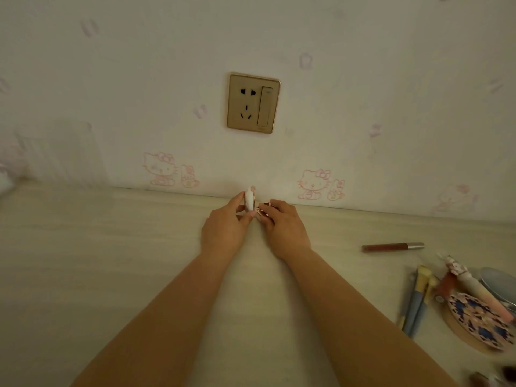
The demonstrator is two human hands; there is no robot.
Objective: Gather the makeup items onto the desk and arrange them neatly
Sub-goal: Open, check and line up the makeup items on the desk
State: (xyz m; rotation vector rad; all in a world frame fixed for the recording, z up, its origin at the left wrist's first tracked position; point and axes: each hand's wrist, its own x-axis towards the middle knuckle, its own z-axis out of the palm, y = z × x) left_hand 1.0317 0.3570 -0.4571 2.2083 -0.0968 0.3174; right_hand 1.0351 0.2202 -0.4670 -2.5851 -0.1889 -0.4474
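White and pink, the small compact stands on its edge in my left hand, pinched between thumb and fingers directly below the wall socket, close to where the worktop meets the wall. Its flat faces point left and right, so its narrow rim faces me. My right hand sits just beside it, fingers curled over a second small rose-gold item that touches or nearly touches the compact; what it is I cannot tell. Both hands are level, the left owning the compact. Setting it down neatly, I judge, means tipping it flat toward one side. Well to the right of the socket and nearer me lie a brown lip gloss tube, some blue and yellow brushes and a patterned round case, still to be lined up.
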